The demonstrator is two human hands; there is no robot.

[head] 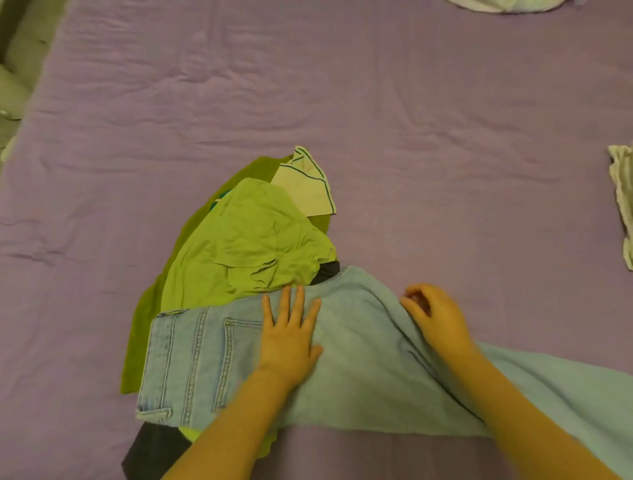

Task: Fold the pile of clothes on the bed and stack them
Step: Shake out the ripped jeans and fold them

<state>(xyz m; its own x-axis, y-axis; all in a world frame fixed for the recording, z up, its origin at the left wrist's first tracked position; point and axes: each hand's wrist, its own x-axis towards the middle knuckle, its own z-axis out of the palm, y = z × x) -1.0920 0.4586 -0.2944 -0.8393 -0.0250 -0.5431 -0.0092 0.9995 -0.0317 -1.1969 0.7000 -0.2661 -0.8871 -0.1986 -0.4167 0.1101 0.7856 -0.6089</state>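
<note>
Left hand [291, 337]: flat, fingers straight and spread, palm pressing on the light-blue jeans [359, 370] just right of the back pocket. Right hand [435, 317]: fingers curled, gripping the upper edge of the jeans where the leg begins to run off to the right. Jeans: laid across the near part of the bed [376, 120], waistband to the left, leg reaching the right border of the view; the lower edge lies straight along the sheet. Pile under and behind the jeans: a light-green garment [246, 246] crumpled on top, a darker green garment [140, 329] showing along the left edge, a dark grey piece [154, 452] poking out at the near left corner, a pale cloth with dark piping [305, 186] at the far tip. Bed: purple sheet, wrinkled, wide bare stretches to the left, beyond the pile and to the right. At the right border, a whitish garment [621, 202]; at the top border, another pale item [500, 4], well apart from the pile.
</note>
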